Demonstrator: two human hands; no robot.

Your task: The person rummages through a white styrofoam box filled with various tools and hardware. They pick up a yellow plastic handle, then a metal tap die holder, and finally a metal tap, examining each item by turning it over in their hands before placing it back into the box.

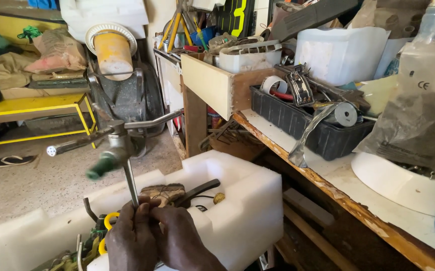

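low in the frame, over a white foam block [247, 200], both hands meet on one metal tool [119, 143].

- left hand [129, 241]: closed round the foot of the tool's upright rod, fingers curled tight.
- right hand [180, 241]: pressed against the left, fingertips pinched at the same spot on the rod; looks like a grip, though the view from behind hides the fingertips, so i cannot tell how firm it is.
- tool: thin upright rod rising from the hands to a hub with a long cross bar and a green knob [102, 165]; blurred, tilted slightly left. it stands above the foam block, not resting on the counter [358, 195].
- in the block's hollow: a dark lever [197, 190], a brownish lump bound with wire [162, 193], a small brass piece [219, 197]. yellow ring [108, 221] just left of the hands.
- counter to the right carries a black tray [298, 125] of scrap metal, well apart from the hands.

step in hand, as judged: working the rod's lower end between both hands, fitting or turning it. next move calls for a steady hold low down, keeping the top-heavy cross bar from swinging.
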